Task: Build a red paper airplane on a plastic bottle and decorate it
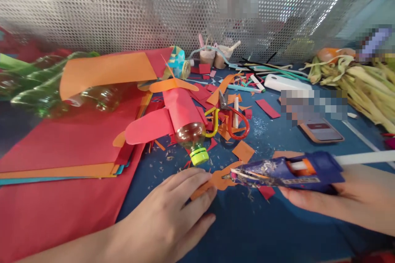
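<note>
My left hand (173, 209) rests on a wavy-edged orange paper cutout (224, 180), its fingers bent over the paper's left end and pressing it against the table. In my right hand (358, 201) is a dark blue hot glue gun (290, 172), with a white glue stick coming out of its rear. The nozzle points left and sits right at the orange cutout; whether it touches cannot be made out. Just beyond my left hand lies a plastic bottle (191, 135) with a green cap, wrapped in red paper, with red side wings and an orange tail.
Scissors (237, 121) with red and yellow handles lie among paper scraps. Coloured sheets (77, 135) are stacked at left, with an orange-wrapped bottle (108, 72) behind. A phone (321, 127), corn husks (361, 86) and small pots (206, 55) stand farther back, before a perforated metal panel (123, 12).
</note>
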Tool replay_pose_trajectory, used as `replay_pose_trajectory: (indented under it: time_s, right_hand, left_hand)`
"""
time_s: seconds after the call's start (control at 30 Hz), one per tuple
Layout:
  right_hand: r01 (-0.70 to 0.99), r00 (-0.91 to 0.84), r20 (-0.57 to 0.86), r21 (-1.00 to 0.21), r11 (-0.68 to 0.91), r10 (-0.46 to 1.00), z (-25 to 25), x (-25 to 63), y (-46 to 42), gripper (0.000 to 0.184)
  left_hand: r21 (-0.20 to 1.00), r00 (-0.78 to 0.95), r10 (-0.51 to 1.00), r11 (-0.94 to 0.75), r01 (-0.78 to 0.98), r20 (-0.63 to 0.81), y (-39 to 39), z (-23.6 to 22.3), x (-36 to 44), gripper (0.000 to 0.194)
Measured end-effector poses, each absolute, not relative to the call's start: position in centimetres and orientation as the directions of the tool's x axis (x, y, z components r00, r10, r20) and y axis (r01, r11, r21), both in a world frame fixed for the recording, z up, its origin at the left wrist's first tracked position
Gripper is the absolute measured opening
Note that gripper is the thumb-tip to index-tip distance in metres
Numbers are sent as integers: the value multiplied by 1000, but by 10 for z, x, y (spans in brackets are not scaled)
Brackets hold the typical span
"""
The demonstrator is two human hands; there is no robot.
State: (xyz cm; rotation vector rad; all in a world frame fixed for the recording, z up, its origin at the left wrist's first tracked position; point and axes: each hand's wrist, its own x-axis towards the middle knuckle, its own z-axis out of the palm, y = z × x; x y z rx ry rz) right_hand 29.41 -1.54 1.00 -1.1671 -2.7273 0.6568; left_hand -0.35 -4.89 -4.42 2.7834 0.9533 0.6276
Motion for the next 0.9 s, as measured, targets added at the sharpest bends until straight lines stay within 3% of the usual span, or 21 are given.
replay_pose_trajectory:
  time_s: [0.33,0.57,0.67,0.73,0.83,0.9]
  right_hand:
    - [656,-723,-36,-350,669,690,6,282,-15,37]
    - [681,-677,-8,-387,622,736,7,287,-18,32]
    - [697,-628,-119,-526,487,769,9,294,-18,27]
    - [690,-573,-235,-655,308,785,10,295,-16,30]
    - [625,-546,-401,-780,39,735,11,293,-12,48]
    - [548,-587,-440,-834,-66,680,11,289,-11,53]
  left_hand:
    - [241,719,591,-807,540,367,-46,-43,-2,28]
    - [225,708,590,-805,548,388,-48,-44,-3,27]
    - [226,679,586,-805,548,442,-50,-45,-3,23]
    - [255,638,598,-794,551,485,-51,-44,-3,20]
    - [372,524,673,-732,570,522,-51,-42,-2,16]
    - [532,426,766,-642,552,481,-50,-40,0,17]
